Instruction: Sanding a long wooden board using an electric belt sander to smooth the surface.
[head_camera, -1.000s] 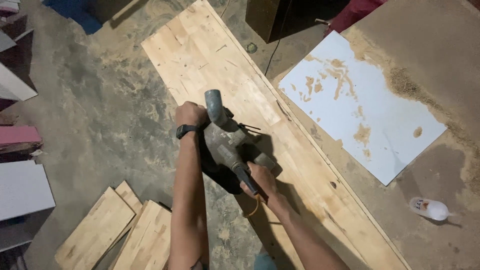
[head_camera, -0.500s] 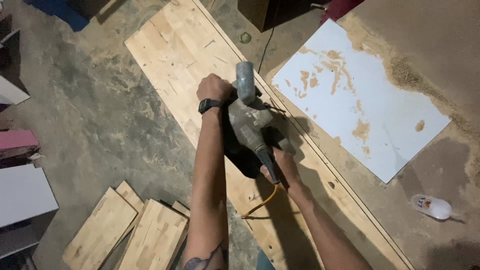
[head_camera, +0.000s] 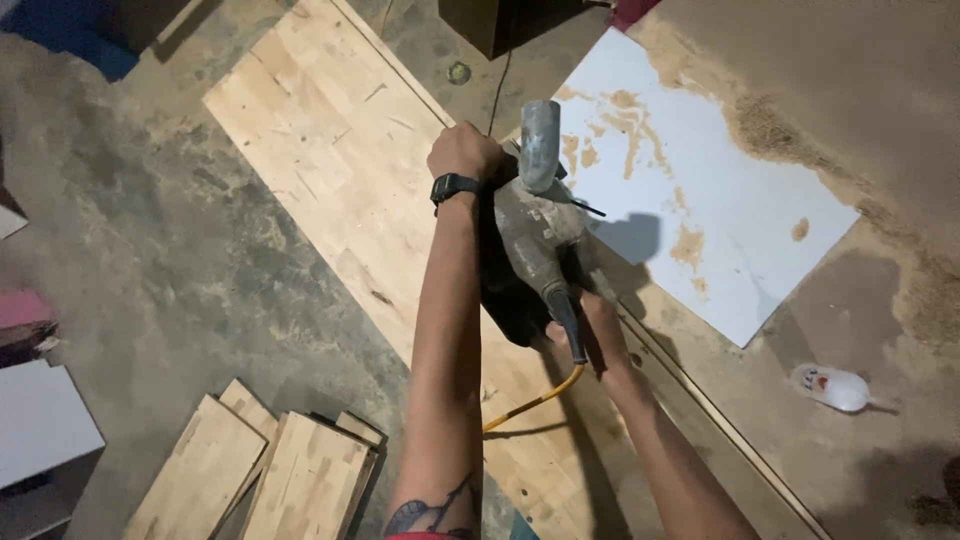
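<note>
Dusty concrete floor (head_camera: 150, 230), long wooden board (head_camera: 330, 130), grey power planer (head_camera: 535, 235) between left hand (head_camera: 462, 155) and right hand (head_camera: 590, 325), both grasping it.

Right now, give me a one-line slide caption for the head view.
Both hands grip a dusty power sander on a long wooden panel: left hand at the front, right hand on the rear handle.

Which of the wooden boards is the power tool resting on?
The long pale board running diagonally under both hands, not the short offcuts stacked at lower left.
</note>
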